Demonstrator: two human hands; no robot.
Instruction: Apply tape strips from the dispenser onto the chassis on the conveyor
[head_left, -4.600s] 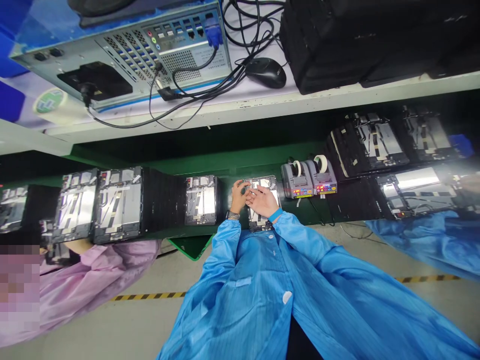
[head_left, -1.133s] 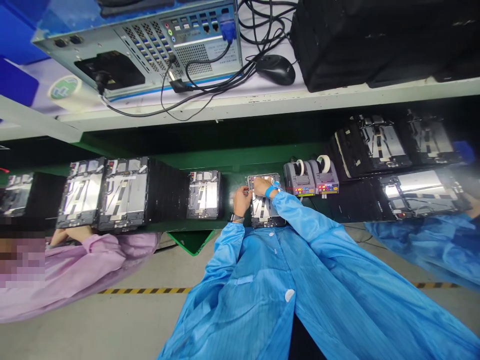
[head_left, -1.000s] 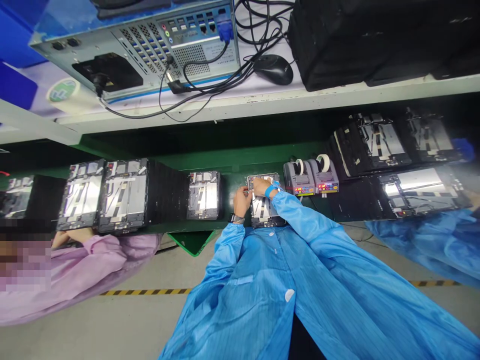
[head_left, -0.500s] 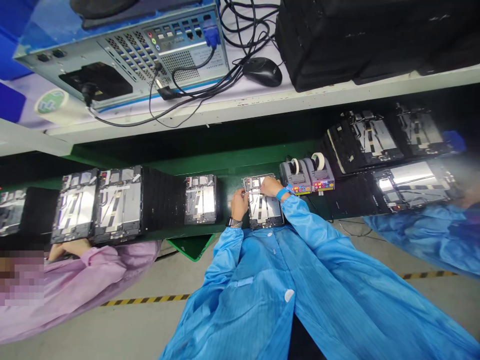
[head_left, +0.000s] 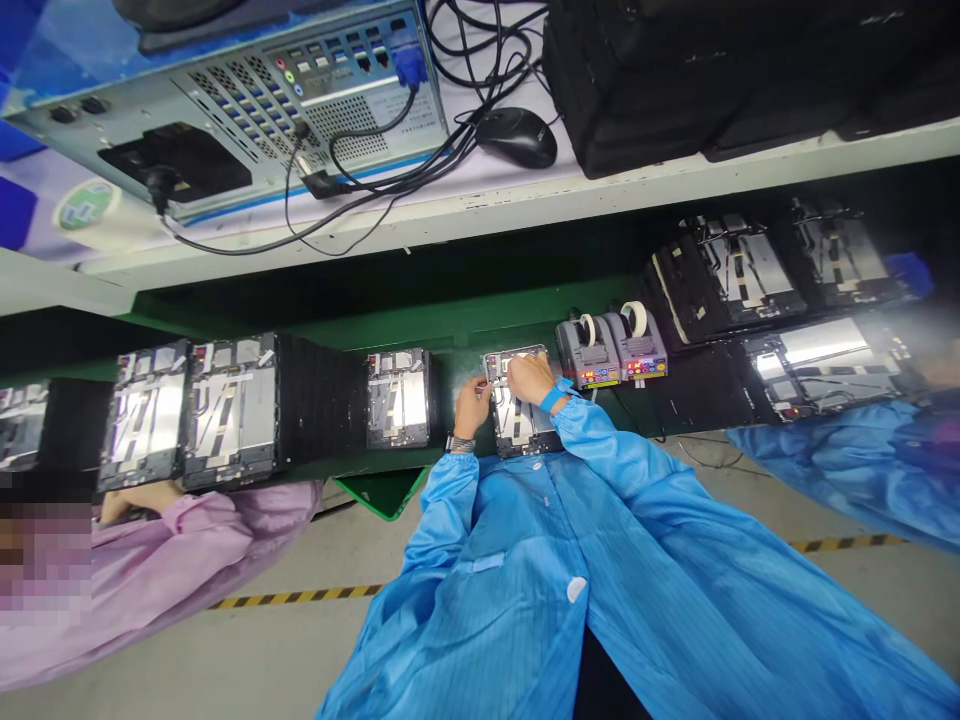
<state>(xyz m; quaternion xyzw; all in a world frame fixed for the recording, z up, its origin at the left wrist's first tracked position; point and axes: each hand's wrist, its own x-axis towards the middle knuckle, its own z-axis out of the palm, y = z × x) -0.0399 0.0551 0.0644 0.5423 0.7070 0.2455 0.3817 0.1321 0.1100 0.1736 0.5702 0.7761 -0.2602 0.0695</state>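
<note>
The open tablet (head_left: pixel 525 420) lies on the green bench (head_left: pixel 457 330) directly ahead of the person, just left of two tape dispensers (head_left: pixel 611 350). The right hand (head_left: pixel 529 380) has slid left, its fingers (head_left: pixel 517 368) curled narrowly at the tablet's far edge. The left hand (head_left: pixel 471 408) sits by the far-left corner, fingertips (head_left: pixel 482 383) close together; whether either hand grips anything is too small to tell.

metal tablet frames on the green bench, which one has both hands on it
The silver-and-black tablet frame beside the grey tape dispensers: only it has the left hand and right hand on it; the other frames lie apart.
</note>
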